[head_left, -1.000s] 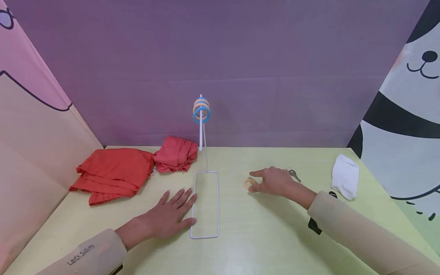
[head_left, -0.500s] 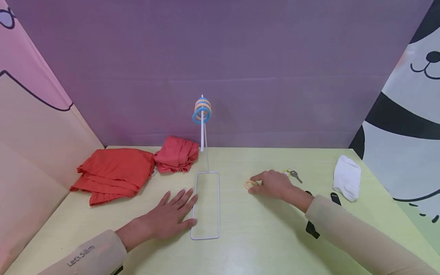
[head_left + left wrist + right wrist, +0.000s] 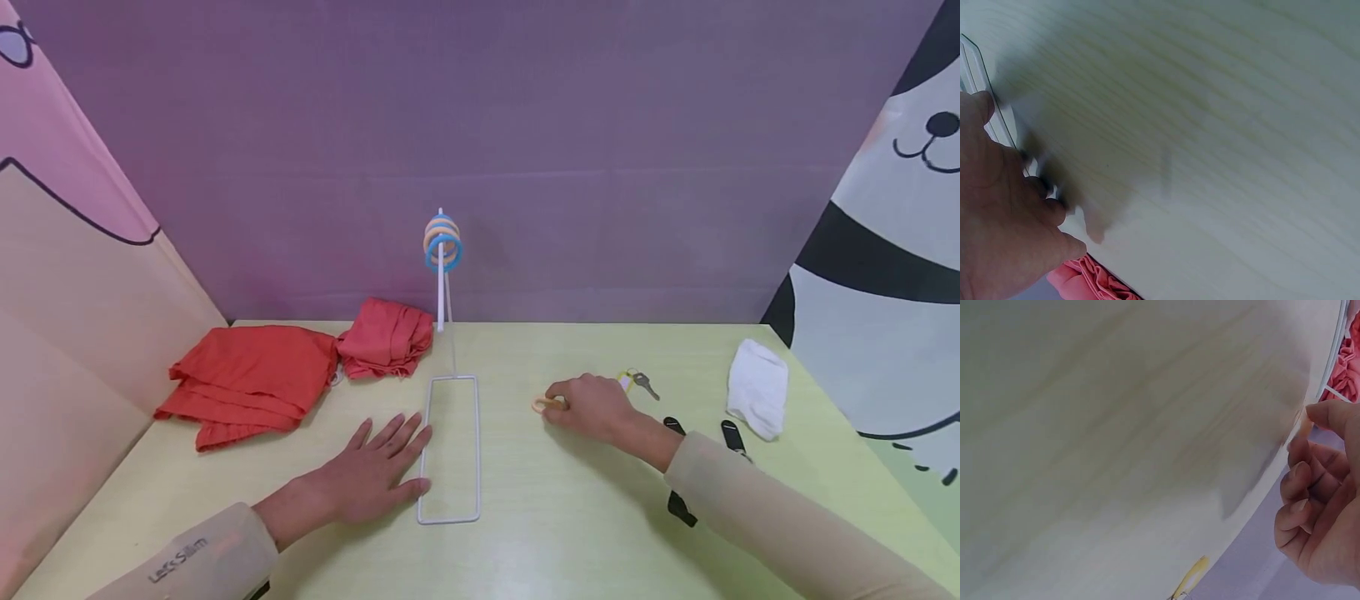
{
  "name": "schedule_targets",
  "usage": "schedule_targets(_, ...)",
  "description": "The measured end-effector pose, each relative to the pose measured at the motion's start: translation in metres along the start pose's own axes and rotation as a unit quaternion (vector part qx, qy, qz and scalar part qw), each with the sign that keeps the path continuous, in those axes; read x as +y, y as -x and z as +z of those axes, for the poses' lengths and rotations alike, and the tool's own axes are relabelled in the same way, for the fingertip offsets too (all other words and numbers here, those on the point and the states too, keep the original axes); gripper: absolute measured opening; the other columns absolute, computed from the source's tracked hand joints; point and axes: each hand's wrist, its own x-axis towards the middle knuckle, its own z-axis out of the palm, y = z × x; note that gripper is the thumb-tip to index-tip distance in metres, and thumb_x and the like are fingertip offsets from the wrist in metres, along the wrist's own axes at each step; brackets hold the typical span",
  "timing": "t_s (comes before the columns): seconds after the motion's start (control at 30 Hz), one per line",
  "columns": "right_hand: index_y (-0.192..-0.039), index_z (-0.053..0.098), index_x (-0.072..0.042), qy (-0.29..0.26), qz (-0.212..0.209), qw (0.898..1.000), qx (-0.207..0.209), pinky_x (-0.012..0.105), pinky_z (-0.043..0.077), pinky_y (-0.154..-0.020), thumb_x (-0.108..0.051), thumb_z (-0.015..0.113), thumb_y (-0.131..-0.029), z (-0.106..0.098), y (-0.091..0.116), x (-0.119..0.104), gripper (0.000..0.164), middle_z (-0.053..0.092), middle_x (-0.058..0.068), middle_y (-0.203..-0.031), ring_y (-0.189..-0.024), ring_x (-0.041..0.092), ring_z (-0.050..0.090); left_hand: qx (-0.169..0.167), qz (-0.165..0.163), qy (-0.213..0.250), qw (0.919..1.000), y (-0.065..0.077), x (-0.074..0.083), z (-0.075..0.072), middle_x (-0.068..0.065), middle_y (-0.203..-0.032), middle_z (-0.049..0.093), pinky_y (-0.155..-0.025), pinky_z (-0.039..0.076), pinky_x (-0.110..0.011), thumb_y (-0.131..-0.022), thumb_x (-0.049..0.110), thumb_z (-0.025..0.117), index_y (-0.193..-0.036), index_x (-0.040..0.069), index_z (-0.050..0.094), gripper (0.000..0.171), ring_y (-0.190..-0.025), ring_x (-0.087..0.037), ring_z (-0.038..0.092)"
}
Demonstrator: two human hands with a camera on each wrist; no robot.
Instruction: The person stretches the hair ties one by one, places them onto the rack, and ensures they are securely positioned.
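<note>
A white wire stand [image 3: 477, 450] has its rectangular base on the table and an upright at the back. Several blue and tan rings [image 3: 444, 242] hang on its top arm. My left hand [image 3: 367, 475] lies with fingers spread, the thumb and index tips at the left side of the base; the left wrist view has the thumb by the wire too. To the right of the stand, my right hand [image 3: 596, 406] pinches a tan ring [image 3: 540, 403] between thumb and index finger, low over the table. In the right wrist view the other fingers [image 3: 1294, 515] are curled.
Two red cloths [image 3: 258, 375] [image 3: 386, 337] lie at the back left. Beyond the right hand is a key [image 3: 645, 383] with a yellow tag. A black strap [image 3: 681, 507] shows by the right sleeve, and a white cloth [image 3: 757, 387] lies at the far right.
The right thumb and index finger have closed from a wide spread onto the tan ring, which now looks tilted up. The left hand and the stand have kept their place.
</note>
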Motion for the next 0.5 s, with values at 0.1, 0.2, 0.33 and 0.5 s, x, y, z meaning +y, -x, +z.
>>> schedule_targets(0.1,-0.109,0.076,-0.023,0.008,-0.013,1.0,0.023,0.025,0.031,-0.041,-0.035,0.064,-0.091,-0.003,0.003,-0.003,0.025,0.057,-0.012,-0.055,-0.049,0.006,0.044,-0.001,0.0,0.0,1.0,0.0,0.001,0.0,-0.009,-0.17,0.011,-0.121,0.005,-0.067,-0.101,0.063,0.038,-0.162,0.016,0.019,0.079,-0.157,-0.035,0.009)
schedule_targets(0.2,-0.107,0.076,-0.025,0.012,-0.033,0.997,0.064,0.023,0.026,-0.04,-0.032,0.065,-0.091,-0.013,0.008,-0.011,0.02,0.054,-0.015,-0.054,-0.047,0.003,0.041,-0.003,-0.001,-0.001,1.0,0.0,0.001,0.001,-0.009,-0.17,0.01,-0.121,0.005,-0.067,-0.101,0.063,0.038,-0.162,0.016,0.019,0.079,-0.157,-0.035,0.008)
schedule_targets(0.33,-0.104,0.076,-0.028,0.0,-0.078,0.988,0.135,0.021,0.024,-0.039,-0.029,0.069,-0.09,-0.037,0.016,-0.027,0.016,0.055,-0.018,-0.057,-0.047,-0.002,0.039,-0.004,-0.002,-0.004,1.0,0.0,0.001,0.0,-0.008,-0.17,0.01,-0.121,0.005,-0.067,-0.101,0.063,0.038,-0.162,0.017,0.019,0.079,-0.157,-0.035,0.008)
schedule_targets(0.5,-0.109,0.077,-0.028,-0.029,-0.146,0.961,0.231,0.018,0.027,-0.042,-0.028,0.074,-0.087,-0.071,0.028,-0.051,0.021,0.052,-0.018,-0.055,-0.049,-0.006,0.039,-0.004,-0.003,-0.004,1.0,-0.001,0.0,0.0,-0.008,-0.17,0.01,-0.121,0.005,-0.067,-0.101,0.064,0.038,-0.162,0.017,0.019,0.079,-0.157,-0.035,0.009)
